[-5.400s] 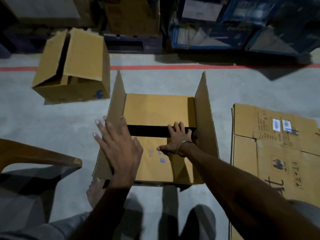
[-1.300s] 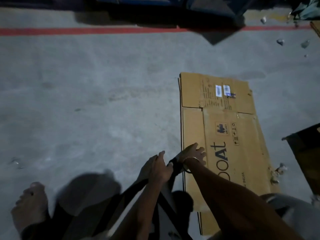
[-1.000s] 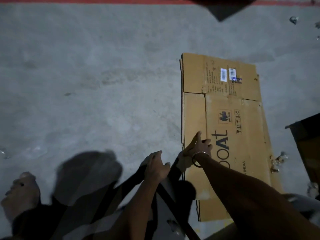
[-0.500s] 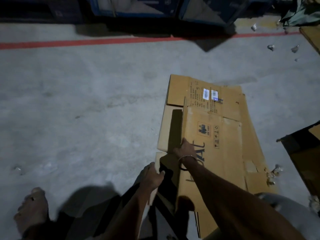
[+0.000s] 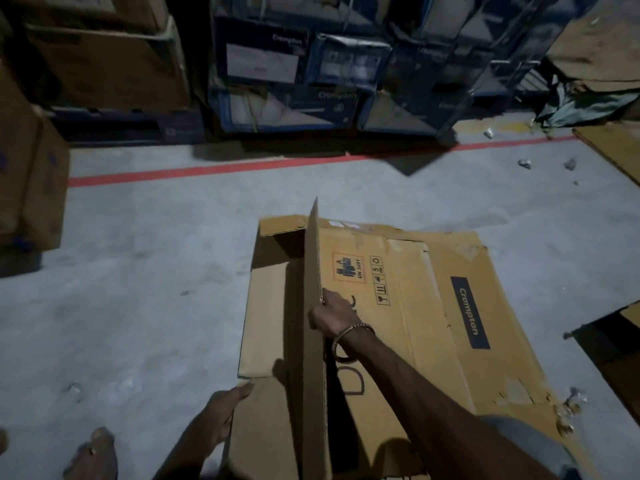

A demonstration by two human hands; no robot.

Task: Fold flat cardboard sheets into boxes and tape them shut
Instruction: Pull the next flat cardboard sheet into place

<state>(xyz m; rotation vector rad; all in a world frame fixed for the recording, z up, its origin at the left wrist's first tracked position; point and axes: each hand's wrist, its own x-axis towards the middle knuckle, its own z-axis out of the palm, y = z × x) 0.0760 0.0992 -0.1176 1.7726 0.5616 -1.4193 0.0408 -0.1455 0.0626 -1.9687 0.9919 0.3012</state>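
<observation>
A flattened brown cardboard sheet [image 5: 273, 323] is being lifted off a pile of flat sheets [image 5: 450, 306] on the grey floor. Its upper panel [image 5: 314, 341] stands on edge, seen almost edge-on. My right hand [image 5: 334, 315], with a metal bangle at the wrist, grips that raised edge about halfway along. My left hand [image 5: 221, 417] holds the sheet's near left corner, fingers curled on its edge. The sheet beneath shows a blue Crompton label [image 5: 470, 313] and handling symbols.
A brown box [image 5: 31, 174] stands at the far left. Blue Crompton cartons [image 5: 294, 74] and brown boxes are stacked behind a red floor line [image 5: 242, 168]. An open box [image 5: 613, 341] sits at the right edge. My bare foot [image 5: 91, 455] is at the bottom left. Paper scraps litter the floor.
The earlier box is out of view. My right hand has raised the top sheet's panel from flat to upright, and my left hand has moved onto its near corner. The view has tilted up.
</observation>
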